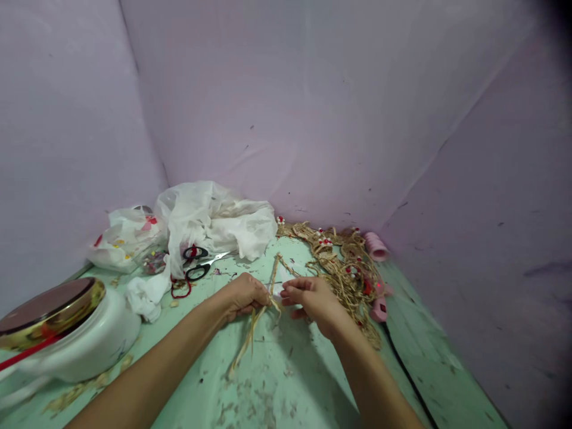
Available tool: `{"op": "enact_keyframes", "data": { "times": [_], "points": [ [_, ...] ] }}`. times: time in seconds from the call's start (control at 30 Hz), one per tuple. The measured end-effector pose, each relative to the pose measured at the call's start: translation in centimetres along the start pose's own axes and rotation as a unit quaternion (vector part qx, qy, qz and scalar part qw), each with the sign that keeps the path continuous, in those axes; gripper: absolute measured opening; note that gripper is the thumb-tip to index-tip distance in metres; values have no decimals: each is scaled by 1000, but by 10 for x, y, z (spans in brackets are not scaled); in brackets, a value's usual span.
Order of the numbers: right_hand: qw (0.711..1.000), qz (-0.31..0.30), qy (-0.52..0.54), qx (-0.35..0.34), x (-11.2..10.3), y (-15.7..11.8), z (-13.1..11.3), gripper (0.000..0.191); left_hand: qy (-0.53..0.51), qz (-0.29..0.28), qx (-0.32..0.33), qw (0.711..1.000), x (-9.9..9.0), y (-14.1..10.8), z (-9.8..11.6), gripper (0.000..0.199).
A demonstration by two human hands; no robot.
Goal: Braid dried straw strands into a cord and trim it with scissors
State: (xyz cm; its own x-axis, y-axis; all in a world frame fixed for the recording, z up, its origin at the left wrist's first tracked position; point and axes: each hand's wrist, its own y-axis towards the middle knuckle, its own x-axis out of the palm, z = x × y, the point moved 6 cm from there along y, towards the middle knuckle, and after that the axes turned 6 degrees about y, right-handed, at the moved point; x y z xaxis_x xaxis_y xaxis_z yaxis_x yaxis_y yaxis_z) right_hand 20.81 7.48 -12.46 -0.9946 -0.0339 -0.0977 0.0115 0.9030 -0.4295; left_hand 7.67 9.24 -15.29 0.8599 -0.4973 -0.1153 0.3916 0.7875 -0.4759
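A braided straw cord [274, 277] stands out from my left hand [248, 295], whose fingers are closed on it at the lower part of the braid. Loose pale strands [245, 351] trail below that grip toward the front of the table. Just right of the cord is my right hand [310, 300], its fingers bent and apart, with nothing visible between them. Another length of thin braid [290, 269] runs from the cord's far tip toward the right. A small white piece [281, 275] lies on the table behind the fingers, partly hidden.
Braided cords with red and white beads [342, 262] are heaped at the back right, beside a pink spool [376, 246] and a pink corded tool [379, 308]. Black-handled scissors [199, 271], plastic bags [210, 214] and a white pot [93, 342] with a lid occupy the left.
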Motion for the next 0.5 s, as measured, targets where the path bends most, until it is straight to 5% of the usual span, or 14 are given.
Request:
{"op": "enact_keyframes", "data": {
  "times": [0.2,0.5],
  "points": [
    [991,-118,62,6,31,0,9,8,3,-4,16,1000,1,3,-1,9],
    [998,-57,3,-36,26,24,32,20,132,20,10,991,-1,-2,6,7]
  ]
}}
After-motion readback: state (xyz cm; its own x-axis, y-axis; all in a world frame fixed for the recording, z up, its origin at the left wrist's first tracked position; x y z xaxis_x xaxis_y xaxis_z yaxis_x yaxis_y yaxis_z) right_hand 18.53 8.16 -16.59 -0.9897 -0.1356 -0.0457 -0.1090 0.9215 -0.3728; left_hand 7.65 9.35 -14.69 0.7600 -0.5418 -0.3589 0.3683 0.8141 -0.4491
